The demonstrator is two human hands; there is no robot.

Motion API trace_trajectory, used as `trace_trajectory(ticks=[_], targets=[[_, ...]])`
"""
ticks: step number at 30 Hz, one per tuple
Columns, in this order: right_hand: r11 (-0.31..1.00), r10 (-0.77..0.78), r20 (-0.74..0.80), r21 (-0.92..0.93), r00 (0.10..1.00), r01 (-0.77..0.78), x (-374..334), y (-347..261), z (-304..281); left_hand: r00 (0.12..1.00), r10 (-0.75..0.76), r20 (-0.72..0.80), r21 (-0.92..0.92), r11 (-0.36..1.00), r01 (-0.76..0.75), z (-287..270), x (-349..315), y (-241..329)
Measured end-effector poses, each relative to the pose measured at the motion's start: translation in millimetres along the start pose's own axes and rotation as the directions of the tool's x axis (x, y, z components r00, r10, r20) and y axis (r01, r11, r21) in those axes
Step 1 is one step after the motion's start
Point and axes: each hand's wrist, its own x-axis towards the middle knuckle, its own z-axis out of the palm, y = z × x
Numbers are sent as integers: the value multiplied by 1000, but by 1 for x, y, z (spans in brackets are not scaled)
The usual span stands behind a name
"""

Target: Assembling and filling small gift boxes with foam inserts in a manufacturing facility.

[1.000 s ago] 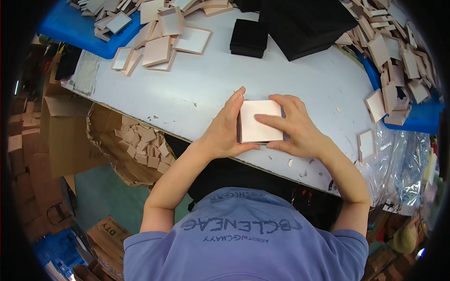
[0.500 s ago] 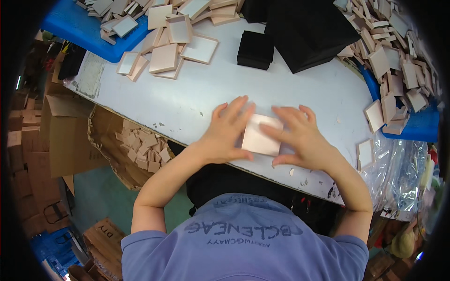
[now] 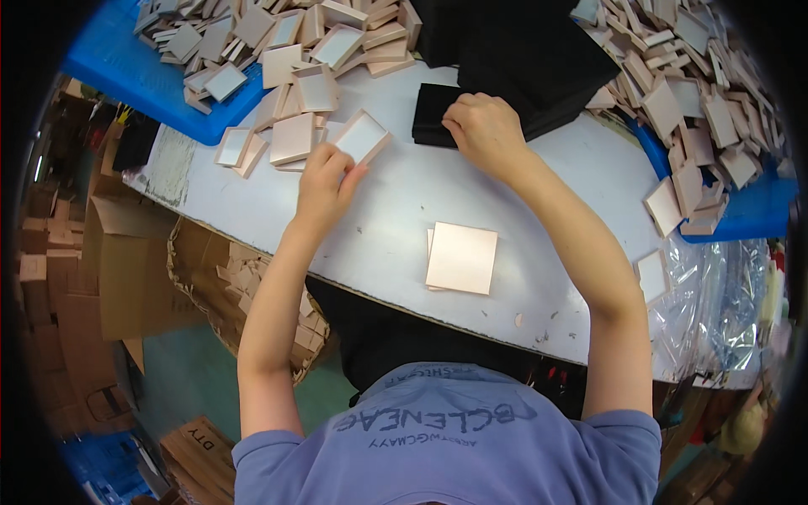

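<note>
— So, where are the two hands?

— Both are stretched to the far side of the white worktable (image 3: pixel 396 210). The left hand (image 3: pixel 324 181) has its fingertips pinched on the near corner of a shallow pink box tray (image 3: pixel 362 136), the open kind with a pale inside. The tray lies tilted at the near edge of a loose heap of pink trays and lids (image 3: pixel 295 50).

— And the right one?

— The right hand (image 3: pixel 486 128) rests with curled fingers on top of a small stack of black foam pads (image 3: pixel 433 124), pressing or gripping its near right corner. I cannot tell whether it has actually closed around a pad. A larger black pile (image 3: pixel 513 46) sits just beyond it.

— Anything nearer the person?

— Yes, a closed pink square box (image 3: pixel 461 257) lies flat on the table between the two forearms, well apart from both hands and untouched.

— What lies around that?

— A blue tray (image 3: pixel 118 63) at the far left holds part of the heap. More pink box parts (image 3: pixel 699 101) are piled at the far right. Brown cardboard cartons (image 3: pixel 109 261) stand below the table's left edge, and clear plastic bags (image 3: pixel 715 295) hang at the right.
</note>
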Motion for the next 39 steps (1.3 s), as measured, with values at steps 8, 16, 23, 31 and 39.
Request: trace_trajectory(ticks=[8, 16, 23, 31, 39], targets=[[957, 114, -360, 292, 926, -4, -19, 6, -8, 891, 375, 255, -289, 909, -300, 1, -39, 117], [978, -207, -240, -34, 949, 204, -106, -23, -46, 949, 271, 161, -460, 871, -171, 29, -54, 110], [994, -104, -168, -39, 980, 99, -99, -5, -34, 958, 224, 176, -426, 895, -131, 31, -59, 112], [923, -379, 109, 108, 919, 368, -130, -50, -77, 978, 171, 116, -452, 886, -102, 34, -62, 115], [896, -265, 155, 405, 952, 184, -132, -50, -81, 970, 141, 197, -397, 916, -52, 30, -61, 111]])
